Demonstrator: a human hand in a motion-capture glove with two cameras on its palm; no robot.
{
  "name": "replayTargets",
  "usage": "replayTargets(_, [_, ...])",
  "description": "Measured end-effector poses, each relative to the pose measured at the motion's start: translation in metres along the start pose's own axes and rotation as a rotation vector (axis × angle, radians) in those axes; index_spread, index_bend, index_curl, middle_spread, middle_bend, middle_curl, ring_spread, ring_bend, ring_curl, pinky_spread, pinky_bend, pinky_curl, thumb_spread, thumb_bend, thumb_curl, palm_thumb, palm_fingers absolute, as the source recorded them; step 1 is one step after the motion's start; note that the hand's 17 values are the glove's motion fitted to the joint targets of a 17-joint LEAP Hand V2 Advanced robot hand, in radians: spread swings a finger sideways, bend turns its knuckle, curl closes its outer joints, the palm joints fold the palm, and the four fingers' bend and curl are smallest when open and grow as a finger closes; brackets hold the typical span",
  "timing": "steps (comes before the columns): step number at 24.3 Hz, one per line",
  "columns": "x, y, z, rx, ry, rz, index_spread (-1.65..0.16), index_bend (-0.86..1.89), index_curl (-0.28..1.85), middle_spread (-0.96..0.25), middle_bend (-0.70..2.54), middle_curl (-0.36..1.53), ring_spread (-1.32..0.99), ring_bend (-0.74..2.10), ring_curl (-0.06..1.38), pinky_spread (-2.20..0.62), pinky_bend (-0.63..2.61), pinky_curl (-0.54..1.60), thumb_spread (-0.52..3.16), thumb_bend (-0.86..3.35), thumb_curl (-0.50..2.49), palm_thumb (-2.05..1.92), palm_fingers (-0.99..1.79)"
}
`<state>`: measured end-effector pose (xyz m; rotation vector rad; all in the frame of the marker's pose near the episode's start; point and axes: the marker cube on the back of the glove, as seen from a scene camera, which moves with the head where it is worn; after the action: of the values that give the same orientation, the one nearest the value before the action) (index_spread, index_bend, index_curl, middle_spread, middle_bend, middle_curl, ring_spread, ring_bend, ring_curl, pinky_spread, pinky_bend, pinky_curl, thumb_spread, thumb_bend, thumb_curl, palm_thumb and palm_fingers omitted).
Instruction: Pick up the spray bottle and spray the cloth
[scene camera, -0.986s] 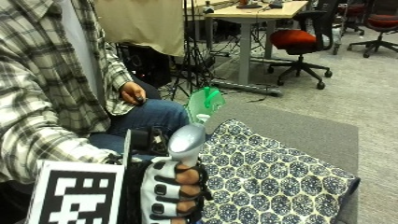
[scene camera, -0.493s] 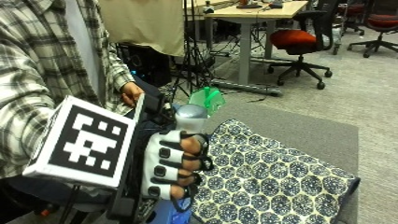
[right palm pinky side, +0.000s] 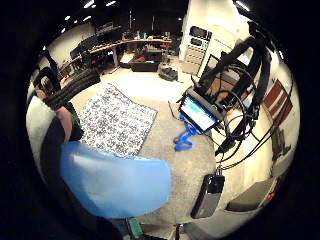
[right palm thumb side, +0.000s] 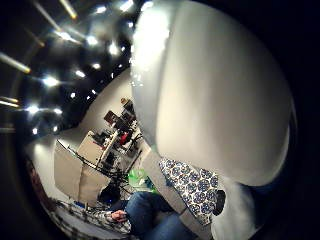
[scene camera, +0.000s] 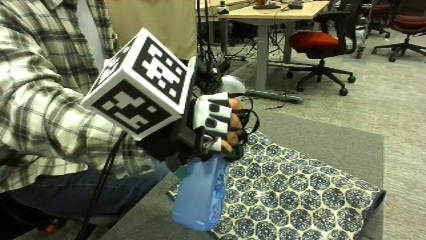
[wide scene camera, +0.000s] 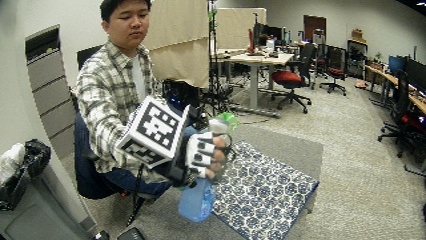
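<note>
Fingers (scene camera: 233, 131) of gloved right hand (scene camera: 216, 127) curl around spray bottle (scene camera: 198, 192) neck, bottle lifted above patterned cloth (scene camera: 299, 200) on grey table (scene camera: 333, 140).

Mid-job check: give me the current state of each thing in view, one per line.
spray bottle: lifted off the table, held above the cloth's near edge, blue body hanging below the hand.
right hand: fingers curled round the bottle's neck.
cloth: spread flat on the table, patterned side up.
table: grey top, partly covered by the cloth.
</note>
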<state>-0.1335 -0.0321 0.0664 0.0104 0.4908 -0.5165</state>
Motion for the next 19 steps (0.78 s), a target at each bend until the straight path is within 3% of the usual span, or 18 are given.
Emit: replayTargets(19, [-0.071,-0.016,0.075,-0.253,0.28,-0.301,-0.27,0.29,0.61,-0.15,0.6,0.56,-0.2,0.61,0.49,-0.15,0.45,0.39,0.16,-0.03,0.8,1.09,1.29])
